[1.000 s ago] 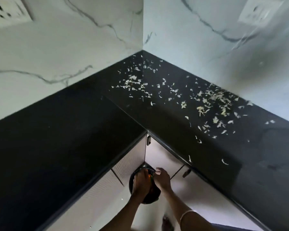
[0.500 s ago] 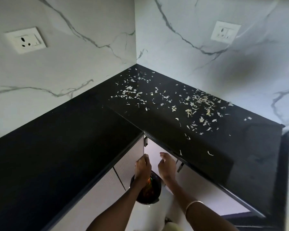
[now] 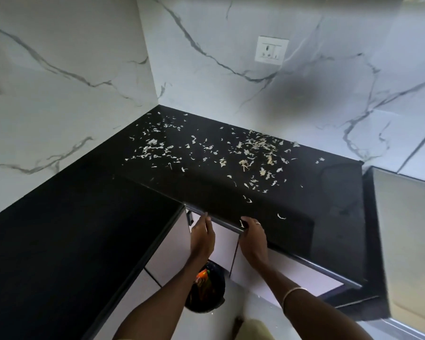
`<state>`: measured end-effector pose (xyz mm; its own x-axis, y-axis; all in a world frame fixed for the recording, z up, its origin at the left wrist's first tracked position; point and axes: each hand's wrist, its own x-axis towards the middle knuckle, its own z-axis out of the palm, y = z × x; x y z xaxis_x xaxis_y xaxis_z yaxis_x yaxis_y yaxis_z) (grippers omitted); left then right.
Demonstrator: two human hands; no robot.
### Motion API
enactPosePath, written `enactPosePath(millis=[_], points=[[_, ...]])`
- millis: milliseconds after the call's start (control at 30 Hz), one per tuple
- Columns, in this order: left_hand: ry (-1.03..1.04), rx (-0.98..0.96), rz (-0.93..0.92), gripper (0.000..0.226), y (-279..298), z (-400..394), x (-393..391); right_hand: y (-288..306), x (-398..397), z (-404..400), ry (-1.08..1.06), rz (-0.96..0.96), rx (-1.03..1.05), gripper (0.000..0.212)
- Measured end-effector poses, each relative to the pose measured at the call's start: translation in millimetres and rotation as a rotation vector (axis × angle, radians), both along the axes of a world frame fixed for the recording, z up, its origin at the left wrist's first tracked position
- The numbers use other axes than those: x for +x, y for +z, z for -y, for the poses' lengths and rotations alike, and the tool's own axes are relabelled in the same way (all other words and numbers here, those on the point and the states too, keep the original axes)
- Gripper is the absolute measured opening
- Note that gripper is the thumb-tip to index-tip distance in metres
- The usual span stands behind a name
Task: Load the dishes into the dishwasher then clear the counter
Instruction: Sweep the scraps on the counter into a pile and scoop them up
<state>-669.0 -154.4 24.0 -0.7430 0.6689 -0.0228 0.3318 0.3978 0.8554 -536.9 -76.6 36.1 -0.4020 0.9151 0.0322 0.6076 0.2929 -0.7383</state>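
Both hands are at the worktop's (image 3: 317, 217) front edge, near its inner corner. The left hand (image 3: 202, 238) has its fingers extended against the edge and holds nothing. The right hand (image 3: 253, 239) rests over the edge; whether it holds anything cannot be determined. This placement suits sweeping scraps (image 3: 231, 153) off the edge into the bin (image 3: 206, 288) on the floor directly below. The scraps are pale, thin, dry-looking flakes scattered from the back corner toward the front edge.

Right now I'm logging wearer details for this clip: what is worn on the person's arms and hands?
Both forearms are bare, no sleeves in view. The right hand has a thin ring on one finger, and a slim pale bangle circles the right wrist. The left hand shows nothing worn.
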Motion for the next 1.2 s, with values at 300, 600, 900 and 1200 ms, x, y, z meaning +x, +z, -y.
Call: enactPosePath(millis=[300, 600, 900, 1200], points=[[-0.067, 0.006, -0.086, 0.035, -2, -56, -15, -34, -3, -38, 0.162, 0.474, 0.086, 0.071], [-0.02, -0.096, -0.112, 0.046, -19, -77, -21, -37, -23, -72, 0.195, 0.55, 0.073, 0.069], [-0.105, -0.096, -0.09, 0.048, -19, -91, -57, -21, -52, -118, 0.108, 0.557, 0.016, 0.071], [-0.169, -0.067, -0.12, 0.048, -30, -117, -106, -37, 32, -101, -0.329, 0.481, 0.001, 0.08]])
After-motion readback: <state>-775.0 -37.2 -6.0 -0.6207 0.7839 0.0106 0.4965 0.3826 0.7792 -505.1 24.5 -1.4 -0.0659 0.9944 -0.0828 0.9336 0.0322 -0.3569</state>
